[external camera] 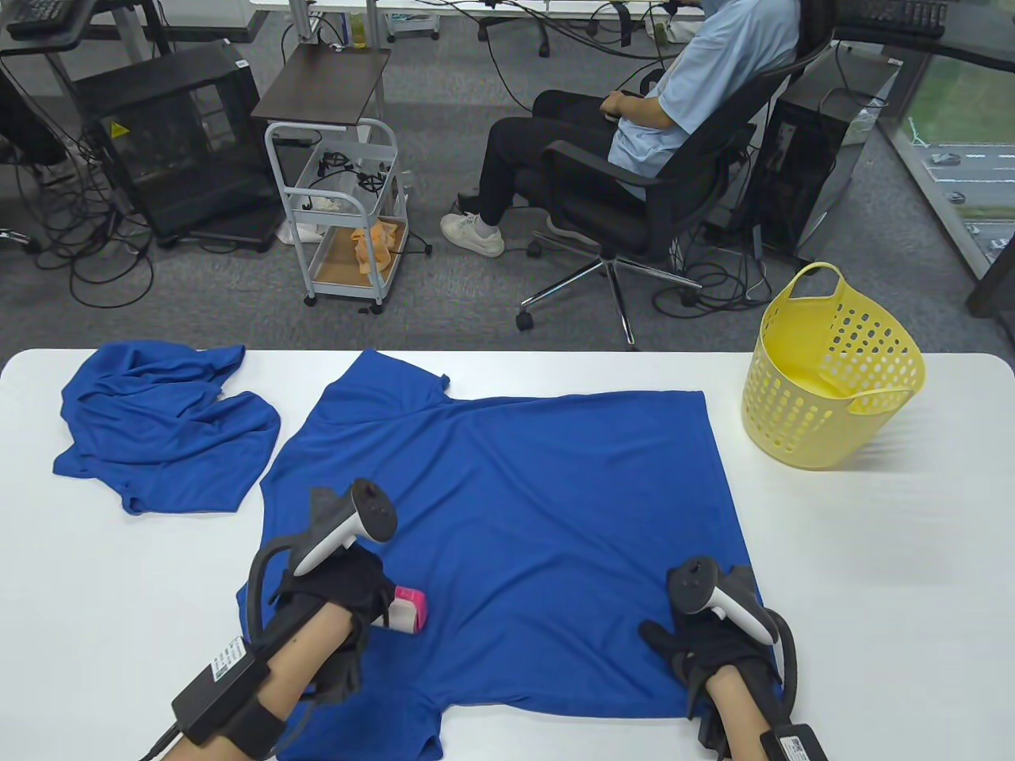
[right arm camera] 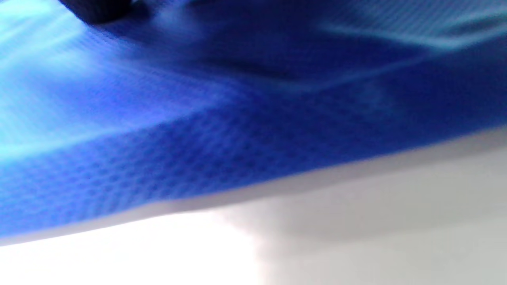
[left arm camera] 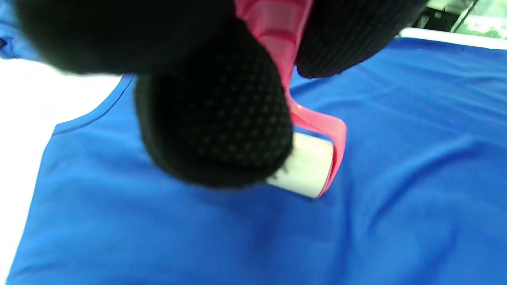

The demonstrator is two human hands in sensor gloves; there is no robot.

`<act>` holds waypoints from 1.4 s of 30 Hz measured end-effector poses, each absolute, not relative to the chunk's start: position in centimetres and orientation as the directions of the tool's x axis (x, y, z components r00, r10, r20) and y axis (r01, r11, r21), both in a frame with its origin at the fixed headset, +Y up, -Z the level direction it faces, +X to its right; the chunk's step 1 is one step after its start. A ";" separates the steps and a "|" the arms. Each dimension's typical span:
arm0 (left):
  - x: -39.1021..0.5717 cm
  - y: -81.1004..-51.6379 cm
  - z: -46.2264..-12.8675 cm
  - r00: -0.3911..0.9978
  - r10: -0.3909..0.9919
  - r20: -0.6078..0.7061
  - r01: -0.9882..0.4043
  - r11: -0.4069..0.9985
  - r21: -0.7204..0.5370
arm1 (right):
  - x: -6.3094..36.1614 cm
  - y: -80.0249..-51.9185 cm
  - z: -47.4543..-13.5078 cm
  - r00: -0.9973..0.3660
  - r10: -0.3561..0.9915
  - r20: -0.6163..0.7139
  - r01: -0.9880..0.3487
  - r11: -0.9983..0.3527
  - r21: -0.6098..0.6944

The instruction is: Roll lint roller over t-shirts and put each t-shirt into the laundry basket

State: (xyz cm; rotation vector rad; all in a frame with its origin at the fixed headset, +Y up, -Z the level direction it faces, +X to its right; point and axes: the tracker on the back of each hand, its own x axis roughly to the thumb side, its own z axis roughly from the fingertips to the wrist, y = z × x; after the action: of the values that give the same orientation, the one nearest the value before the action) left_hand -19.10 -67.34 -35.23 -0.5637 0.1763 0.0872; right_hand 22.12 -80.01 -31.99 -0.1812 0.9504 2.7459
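Observation:
A blue t-shirt (external camera: 515,515) lies spread flat on the white table (external camera: 872,555). My left hand (external camera: 349,602) grips the pink handle of a lint roller (external camera: 408,610), whose white roll (left arm camera: 307,164) rests on the shirt near its left side. My right hand (external camera: 698,642) lies flat on the shirt's lower right corner with straight fingers pressing the cloth; the right wrist view shows only blurred blue fabric (right arm camera: 237,118) close up. A second blue t-shirt (external camera: 158,424) lies crumpled at the table's far left. The yellow laundry basket (external camera: 833,372) stands at the far right, tilted.
Beyond the table's far edge a person sits in an office chair (external camera: 634,190), next to a white cart (external camera: 345,214) and computer cases on the floor. Bare table shows to the right of the spread shirt.

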 end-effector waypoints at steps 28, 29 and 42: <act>-22.0 -70.2 -50.5 0.883 0.396 -0.251 -0.427 0.901 -0.080 | 21.9 -80.2 -32.0 -0.966 0.180 -0.183 -0.255 -0.761 0.597; -22.5 -69.1 -48.9 0.897 0.373 -0.239 -0.407 0.906 -0.114 | 21.9 -80.2 -32.0 -0.967 0.179 -0.183 -0.254 -0.761 0.597; -23.4 -67.1 -34.3 0.977 0.109 -0.181 -0.187 0.845 -0.501 | 21.9 -80.2 -32.0 -0.966 0.182 -0.182 -0.255 -0.768 0.588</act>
State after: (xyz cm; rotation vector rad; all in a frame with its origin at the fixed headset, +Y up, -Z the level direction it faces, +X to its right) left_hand -23.43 -67.06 -34.35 -0.5421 0.1485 0.1567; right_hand 21.92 -80.20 -31.96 -0.1671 0.9382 2.7479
